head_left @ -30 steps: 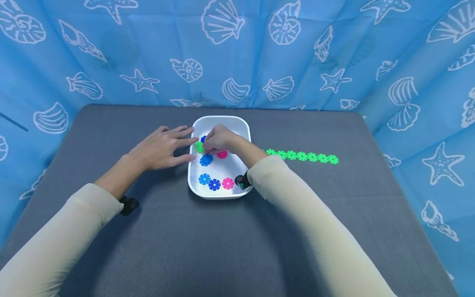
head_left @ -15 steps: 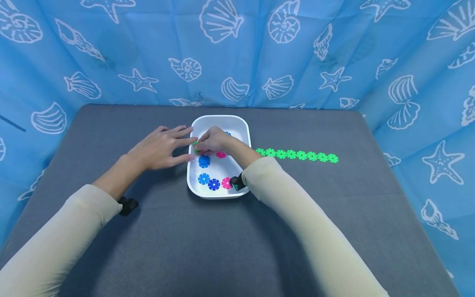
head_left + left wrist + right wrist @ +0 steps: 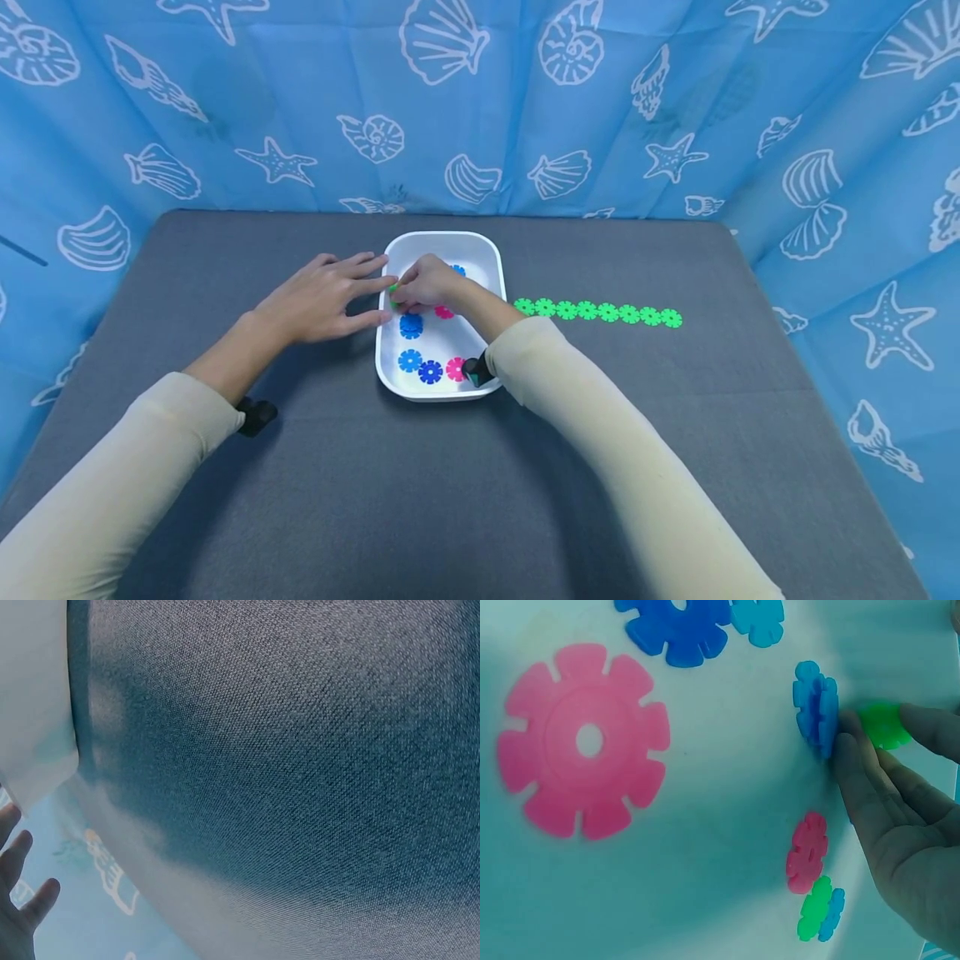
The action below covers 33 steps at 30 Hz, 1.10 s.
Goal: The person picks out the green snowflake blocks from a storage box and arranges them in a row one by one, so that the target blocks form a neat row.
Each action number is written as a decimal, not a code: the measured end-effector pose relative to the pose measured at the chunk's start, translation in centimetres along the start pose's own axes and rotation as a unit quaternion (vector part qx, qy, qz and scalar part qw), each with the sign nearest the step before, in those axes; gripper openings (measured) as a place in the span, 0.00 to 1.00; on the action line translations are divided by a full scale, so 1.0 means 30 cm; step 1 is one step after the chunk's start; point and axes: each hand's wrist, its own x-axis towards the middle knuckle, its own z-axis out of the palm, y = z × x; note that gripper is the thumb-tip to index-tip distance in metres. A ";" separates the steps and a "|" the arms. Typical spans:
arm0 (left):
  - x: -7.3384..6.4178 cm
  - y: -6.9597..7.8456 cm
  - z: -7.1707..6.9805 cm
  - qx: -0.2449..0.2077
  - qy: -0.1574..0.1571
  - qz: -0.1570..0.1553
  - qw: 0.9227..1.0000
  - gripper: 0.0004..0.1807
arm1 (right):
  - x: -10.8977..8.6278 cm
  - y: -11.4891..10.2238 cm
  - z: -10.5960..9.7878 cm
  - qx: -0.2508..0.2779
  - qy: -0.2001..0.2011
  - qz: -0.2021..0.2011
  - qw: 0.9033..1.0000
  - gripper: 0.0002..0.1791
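A white tray [image 3: 438, 396] holds several notched, flower-shaped plastic discs. My right hand [image 3: 427, 283] reaches into it near the left wall. In the right wrist view, the thumb and fingers pinch a green disc [image 3: 885, 726]. Right beside those fingers are overlapping blue discs [image 3: 815, 709]. My left hand [image 3: 322, 300] is spread, its straight fingertips at the tray's left rim. Only part of the left hand [image 3: 19, 900] shows in the left wrist view. Near the tray's front lie a light blue disc [image 3: 409, 360], a dark blue disc [image 3: 430, 372] and a pink disc [image 3: 455, 369].
To the right of the tray, a row of linked green discs [image 3: 587, 310] extends across the grey tablecloth [image 3: 360, 483]. Behind the table hangs a blue curtain [image 3: 502, 100] with white shell prints. Another pink disc [image 3: 444, 312] lies mid-tray.
My right hand has shifted slightly left toward the tray's left wall, covering more of the green disc and uncovering a blue disc behind. The left hand stays at the rim.
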 end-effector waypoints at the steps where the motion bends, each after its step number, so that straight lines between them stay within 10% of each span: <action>1: -0.001 0.000 -0.001 0.000 -0.001 0.000 1.000 0.36 | 0.001 0.001 0.001 -0.001 0.001 -0.001 1.000 0.15; 33: 0.001 0.011 -0.009 0.007 0.001 0.002 1.000 0.35 | -0.010 0.040 -0.015 0.030 -0.005 -0.013 0.999 0.11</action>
